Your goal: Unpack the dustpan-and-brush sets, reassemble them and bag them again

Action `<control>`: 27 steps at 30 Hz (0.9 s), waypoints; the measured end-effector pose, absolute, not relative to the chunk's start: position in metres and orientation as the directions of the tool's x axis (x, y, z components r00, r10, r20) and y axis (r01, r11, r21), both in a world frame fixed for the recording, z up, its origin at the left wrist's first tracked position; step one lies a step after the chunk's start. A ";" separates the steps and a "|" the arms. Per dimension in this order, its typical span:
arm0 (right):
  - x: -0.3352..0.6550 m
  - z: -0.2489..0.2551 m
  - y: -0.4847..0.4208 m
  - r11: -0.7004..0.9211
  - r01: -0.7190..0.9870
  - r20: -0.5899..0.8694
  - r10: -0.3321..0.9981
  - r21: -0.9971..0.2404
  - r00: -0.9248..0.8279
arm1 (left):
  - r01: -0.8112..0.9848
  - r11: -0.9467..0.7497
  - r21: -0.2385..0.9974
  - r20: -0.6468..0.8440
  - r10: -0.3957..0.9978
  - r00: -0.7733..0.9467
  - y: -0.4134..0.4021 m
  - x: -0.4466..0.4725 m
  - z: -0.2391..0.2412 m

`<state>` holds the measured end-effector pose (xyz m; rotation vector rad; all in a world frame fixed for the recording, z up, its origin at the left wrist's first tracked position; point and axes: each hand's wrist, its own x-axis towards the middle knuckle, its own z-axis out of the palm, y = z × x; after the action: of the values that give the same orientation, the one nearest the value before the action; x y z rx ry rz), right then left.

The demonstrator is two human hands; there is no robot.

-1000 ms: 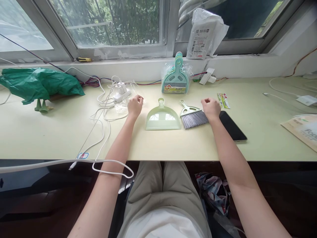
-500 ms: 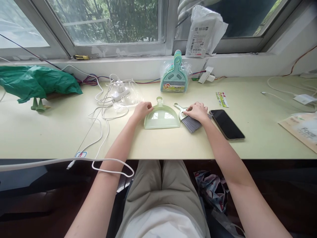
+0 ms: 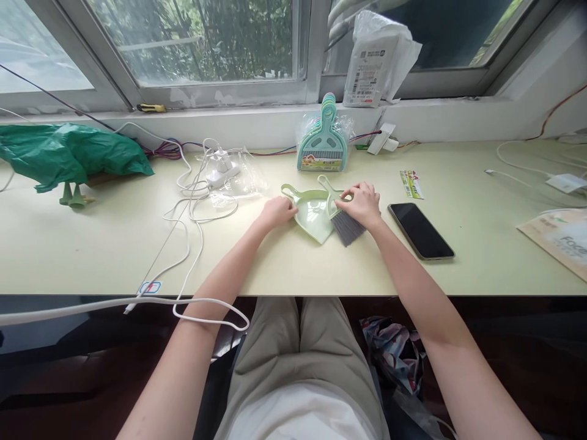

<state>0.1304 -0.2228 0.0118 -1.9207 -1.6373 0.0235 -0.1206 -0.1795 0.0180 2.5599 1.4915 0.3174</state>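
Observation:
A small pale green dustpan (image 3: 313, 214) lies in the middle of the desk, turned so its handle points up and left. My left hand (image 3: 277, 212) grips it at its left edge near the handle. Right beside it is a small green brush (image 3: 342, 217) with grey bristles, its handle leaning over the dustpan's right edge. My right hand (image 3: 362, 203) is closed on the brush's back. A plastic-wrapped pack of teal dustpan sets (image 3: 323, 139) stands behind them against the wall.
A black phone (image 3: 420, 230) lies right of my right hand. White cables and a charger (image 3: 215, 173) sprawl to the left, with a green bag (image 3: 68, 153) beyond. A paper packet (image 3: 557, 238) sits far right. A white parcel (image 3: 376, 58) rests on the windowsill.
Both hands came in from either side and took hold of the dustpan and the brush. The dustpan has been turned handle-left and the brush slid against its right edge.

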 end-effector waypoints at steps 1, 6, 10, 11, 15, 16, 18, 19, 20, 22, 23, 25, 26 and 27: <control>0.126 0.011 -0.224 -0.029 0.900 0.358 0.911 -0.436 0.203 | 0.813 -0.522 0.257 0.081 0.850 0.520 -0.186 -0.114 0.019; 0.117 0.010 -0.230 0.099 0.926 0.324 0.946 -0.365 0.026 | 0.690 -0.666 0.283 0.079 0.733 0.676 -0.213 -0.090 0.021; 0.118 0.010 -0.230 0.171 0.903 0.286 0.956 -0.395 -0.056 | 0.516 -0.751 0.411 0.104 0.601 0.792 -0.217 -0.090 0.022; 0.119 0.010 -0.230 0.185 0.895 0.276 0.958 -0.406 -0.073 | 0.487 -0.766 0.419 0.116 0.577 0.808 -0.216 -0.092 0.024; 0.120 0.009 -0.229 0.239 0.863 0.250 0.959 -0.445 -0.136 | 0.499 -0.825 0.264 0.270 0.560 0.783 -0.211 -0.103 0.030; 0.120 0.008 -0.229 0.247 0.859 0.250 0.957 -0.449 -0.144 | 0.503 -0.842 0.197 0.323 0.540 0.777 -0.209 -0.106 0.031; 0.119 0.008 -0.229 0.260 0.853 0.256 0.954 -0.453 -0.155 | 0.495 -0.867 0.058 0.395 0.475 0.786 -0.203 -0.111 0.031; 0.119 0.008 -0.229 0.269 0.848 0.259 0.952 -0.456 -0.163 | 0.486 -0.874 0.002 0.401 0.446 0.800 -0.199 -0.114 0.030; 0.119 0.009 -0.229 0.278 0.843 0.261 0.950 -0.460 -0.171 | 0.477 -0.878 -0.036 0.386 0.428 0.817 -0.196 -0.116 0.029; 0.119 0.009 -0.229 0.287 0.833 0.261 0.949 -0.472 -0.179 | 0.468 -0.881 -0.071 0.330 0.422 0.844 -0.191 -0.118 0.025; 0.120 0.010 -0.229 0.289 0.828 0.258 0.949 -0.481 -0.181 | 0.469 -0.880 -0.079 0.303 0.427 0.852 -0.190 -0.119 0.023; 0.121 0.010 -0.228 0.296 0.811 0.254 0.949 -0.505 -0.188 | 0.482 -0.870 -0.102 0.269 0.442 0.856 -0.191 -0.118 0.019; 0.122 0.010 -0.227 0.306 0.797 0.256 0.947 -0.520 -0.197 | 0.489 -0.865 -0.116 0.261 0.449 0.855 -0.192 -0.117 0.018; 0.123 0.010 -0.227 0.320 0.781 0.261 0.943 -0.536 -0.207 | 0.496 -0.859 -0.126 0.257 0.455 0.853 -0.194 -0.117 0.018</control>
<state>0.1231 -0.2266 0.0098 -1.5151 -2.0482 0.3890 -0.1167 -0.1940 0.0179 3.2039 0.8300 0.3671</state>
